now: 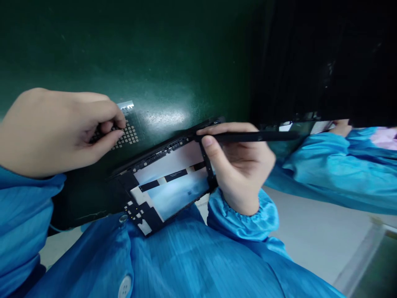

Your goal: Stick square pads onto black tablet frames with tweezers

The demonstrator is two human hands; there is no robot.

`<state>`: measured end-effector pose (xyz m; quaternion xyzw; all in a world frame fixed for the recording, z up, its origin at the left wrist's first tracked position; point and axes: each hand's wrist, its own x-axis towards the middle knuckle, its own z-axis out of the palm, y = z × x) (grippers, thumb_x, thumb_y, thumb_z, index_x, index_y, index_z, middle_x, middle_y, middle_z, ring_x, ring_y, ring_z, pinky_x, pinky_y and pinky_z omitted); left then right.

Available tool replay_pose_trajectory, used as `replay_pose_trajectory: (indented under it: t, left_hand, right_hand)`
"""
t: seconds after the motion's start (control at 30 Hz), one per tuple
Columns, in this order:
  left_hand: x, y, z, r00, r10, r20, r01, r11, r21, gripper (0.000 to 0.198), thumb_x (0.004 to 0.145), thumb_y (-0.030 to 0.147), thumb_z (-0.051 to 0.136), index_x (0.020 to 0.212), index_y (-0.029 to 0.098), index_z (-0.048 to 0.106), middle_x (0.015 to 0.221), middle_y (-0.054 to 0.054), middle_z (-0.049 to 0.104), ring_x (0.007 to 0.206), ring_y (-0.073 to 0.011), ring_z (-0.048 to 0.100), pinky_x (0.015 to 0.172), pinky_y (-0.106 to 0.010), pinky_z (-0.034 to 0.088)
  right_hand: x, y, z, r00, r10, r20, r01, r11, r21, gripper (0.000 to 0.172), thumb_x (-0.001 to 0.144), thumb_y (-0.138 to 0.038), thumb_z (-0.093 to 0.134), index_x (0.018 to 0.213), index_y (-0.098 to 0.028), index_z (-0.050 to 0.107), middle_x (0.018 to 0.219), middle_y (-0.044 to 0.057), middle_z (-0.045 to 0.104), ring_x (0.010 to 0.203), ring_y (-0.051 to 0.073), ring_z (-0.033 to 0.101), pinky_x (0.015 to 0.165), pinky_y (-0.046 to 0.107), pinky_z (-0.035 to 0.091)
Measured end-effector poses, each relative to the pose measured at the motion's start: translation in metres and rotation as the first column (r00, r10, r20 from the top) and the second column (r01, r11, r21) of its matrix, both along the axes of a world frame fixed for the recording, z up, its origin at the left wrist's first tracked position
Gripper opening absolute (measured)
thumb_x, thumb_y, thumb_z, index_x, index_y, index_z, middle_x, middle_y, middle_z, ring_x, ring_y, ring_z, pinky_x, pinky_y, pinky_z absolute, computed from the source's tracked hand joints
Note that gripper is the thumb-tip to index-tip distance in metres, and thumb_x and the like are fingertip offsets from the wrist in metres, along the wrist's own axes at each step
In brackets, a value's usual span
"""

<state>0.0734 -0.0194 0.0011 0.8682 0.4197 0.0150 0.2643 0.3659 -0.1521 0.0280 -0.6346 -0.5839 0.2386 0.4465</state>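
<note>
On the left, my left hand (71, 128) is closed in a pinch over a sheet of small square pads (130, 133). The fingertips cover part of the sheet, and whether they grip a pad is hidden. My right hand (242, 165) pinches a slim black stick-like tool (266, 136), which lies level across the fingers with its blunt end pointing right. Below that hand, an opened tablet-like device (176, 196) rests tilted at the table's front edge, against the blue smock. Its inside shows a pale silvery panel, a black ribbon strip (176, 176) and small white pads at the lower left.
A dark green glossy table (155, 54) spreads ahead. A large black surface (325, 62) stands at the upper right. Beyond it, another person's blue sleeve (335, 165) and hand (341, 127) show at the right edge. Pale floor (310, 223) lies below.
</note>
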Motion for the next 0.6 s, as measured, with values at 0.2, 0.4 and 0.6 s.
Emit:
replay_pose_trajectory:
  t: [0.2,0.4,0.6]
  left_hand:
    - [0.011,0.0,0.014,0.997,-0.066,-0.043,0.069,0.996,0.06,0.049,0.096,0.054,0.036,0.097,0.026,0.075,0.078,0.001,0.061,0.062,-0.0126,0.049,0.072,-0.029,0.033]
    - [0.01,0.001,0.012,0.995,-0.051,-0.09,0.053,0.998,0.02,0.051,0.094,0.057,0.043,0.11,0.021,0.076,0.077,0.002,0.059,0.078,-0.0173,0.067,0.088,-0.036,0.055]
    - [0.013,0.001,0.015,0.986,-0.056,-0.157,0.054,0.998,-0.016,0.031,0.095,0.045,0.058,0.107,0.024,0.077,0.081,0.004,0.065,0.086,-0.0178,0.07,0.083,-0.027,0.05]
  right_hand:
    - [-0.014,0.055,0.022,0.896,0.438,-0.078,-0.444,0.887,-0.127,0.009,0.102,-0.032,0.08,0.108,-0.027,0.077,0.109,0.001,0.083,0.103,0.021,0.081,0.097,0.04,0.07]
    - [-0.032,0.107,-0.012,0.785,0.589,-0.192,-0.619,0.754,-0.218,0.023,0.097,-0.046,0.086,0.105,-0.026,0.075,0.109,0.001,0.083,0.106,0.021,0.08,0.101,0.038,0.07]
    - [-0.029,0.107,-0.015,0.757,0.623,-0.196,-0.653,0.723,-0.223,0.031,0.098,-0.056,0.081,0.107,-0.027,0.073,0.111,0.001,0.082,0.107,0.021,0.08,0.101,0.039,0.07]
